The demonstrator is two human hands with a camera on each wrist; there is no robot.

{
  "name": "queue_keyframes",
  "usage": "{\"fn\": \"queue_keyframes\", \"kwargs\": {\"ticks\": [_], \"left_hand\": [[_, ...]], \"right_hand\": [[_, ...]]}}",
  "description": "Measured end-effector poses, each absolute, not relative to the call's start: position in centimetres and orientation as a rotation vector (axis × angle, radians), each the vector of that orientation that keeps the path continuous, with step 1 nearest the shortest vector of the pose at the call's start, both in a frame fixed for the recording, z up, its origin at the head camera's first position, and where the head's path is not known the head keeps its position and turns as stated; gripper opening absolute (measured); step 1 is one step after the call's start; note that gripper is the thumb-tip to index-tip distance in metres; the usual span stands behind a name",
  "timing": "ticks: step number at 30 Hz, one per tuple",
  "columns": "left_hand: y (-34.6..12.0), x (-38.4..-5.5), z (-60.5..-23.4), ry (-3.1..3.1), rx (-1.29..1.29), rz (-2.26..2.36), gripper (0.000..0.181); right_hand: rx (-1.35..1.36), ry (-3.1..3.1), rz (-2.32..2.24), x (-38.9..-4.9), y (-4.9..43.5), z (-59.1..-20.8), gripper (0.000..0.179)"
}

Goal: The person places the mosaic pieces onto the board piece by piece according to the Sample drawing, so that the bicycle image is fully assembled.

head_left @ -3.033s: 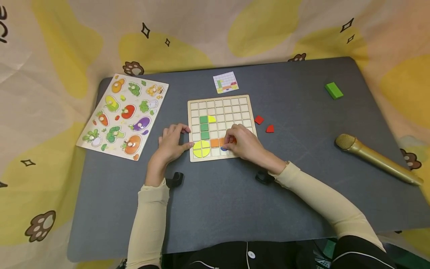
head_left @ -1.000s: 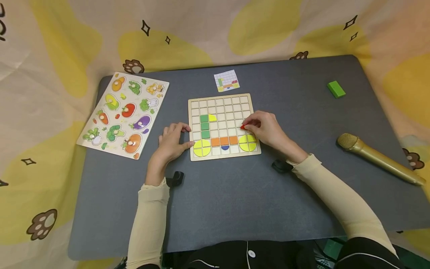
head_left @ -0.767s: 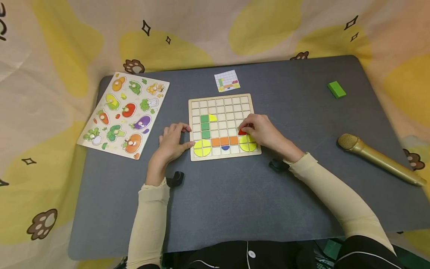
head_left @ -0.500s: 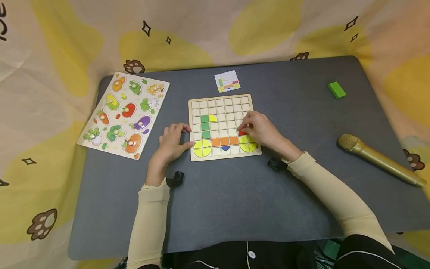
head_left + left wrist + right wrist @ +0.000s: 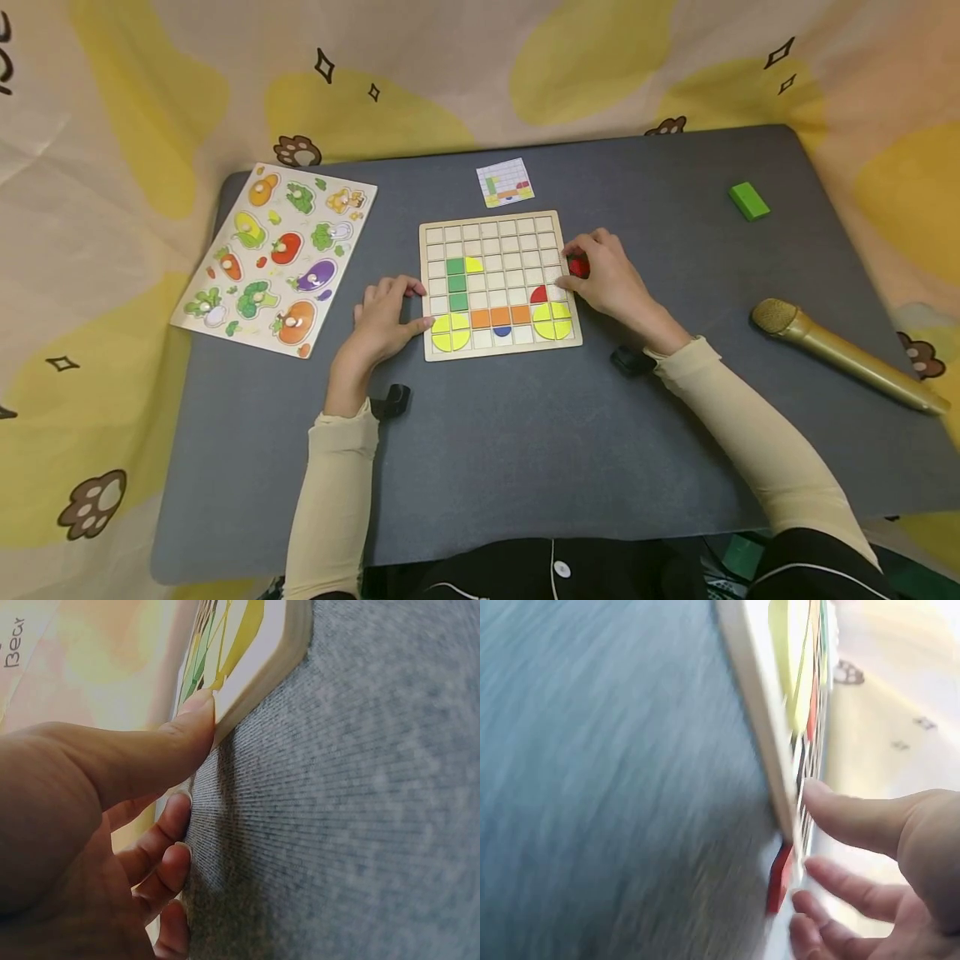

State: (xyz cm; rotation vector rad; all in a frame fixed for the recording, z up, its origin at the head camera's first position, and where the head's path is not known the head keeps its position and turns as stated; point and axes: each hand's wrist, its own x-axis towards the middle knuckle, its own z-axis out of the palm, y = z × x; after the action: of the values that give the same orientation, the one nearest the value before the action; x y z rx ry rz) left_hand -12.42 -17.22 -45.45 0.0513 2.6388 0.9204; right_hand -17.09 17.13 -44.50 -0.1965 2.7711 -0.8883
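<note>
A wooden grid board holds green squares, orange squares, a blue half-round piece and yellow quarter-round pieces, several of which form circles. A red quarter-round piece sits in a cell above the right yellow circle. My left hand rests at the board's left edge, its thumb on the rim near the corner. Over the board's right edge my right hand hovers with thumb and fingers apart. A red square piece lies beside the edge below its fingertips, partly hidden in the head view.
A small pattern card lies behind the board. On the left is a vegetable puzzle board. A green block and a gold microphone lie to the right on the grey table.
My right hand has set the red quarter-round piece in the board, let it go and moved right to the red square piece. The left hand has stayed at the board's edge.
</note>
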Motion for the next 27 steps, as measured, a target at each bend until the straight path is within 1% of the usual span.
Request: {"fn": "queue_keyframes", "kwargs": {"ticks": [2, 5, 11, 16, 19, 27], "left_hand": [[-17.2, -12.4, -45.5, 2.64, 0.05, 0.921, 0.044], [-17.2, -12.3, -45.5, 2.641, 0.048, 0.919, 0.044], [-17.2, -12.3, -45.5, 2.639, 0.046, 0.922, 0.044], [-17.2, -12.3, -45.5, 2.639, 0.054, 0.927, 0.044], [-17.3, -12.3, -45.5, 2.639, 0.057, 0.932, 0.044], [-17.3, -12.4, -45.6, 2.641, 0.044, 0.928, 0.045]], "right_hand": [[-0.166, 2.766, -0.913, -17.3, 17.8, -44.7, 0.047], [-0.137, 2.767, -0.935, -17.4, 18.6, -44.8, 0.043], [-0.132, 2.798, -0.952, -17.4, 19.3, -45.0, 0.029], [-0.126, 2.834, -1.085, -17.2, 19.1, -45.1, 0.015], [-0.166, 2.863, -1.164, -17.1, 18.7, -45.2, 0.01], [-0.279, 2.762, -1.178, -16.3, 17.6, -45.2, 0.007]]}}
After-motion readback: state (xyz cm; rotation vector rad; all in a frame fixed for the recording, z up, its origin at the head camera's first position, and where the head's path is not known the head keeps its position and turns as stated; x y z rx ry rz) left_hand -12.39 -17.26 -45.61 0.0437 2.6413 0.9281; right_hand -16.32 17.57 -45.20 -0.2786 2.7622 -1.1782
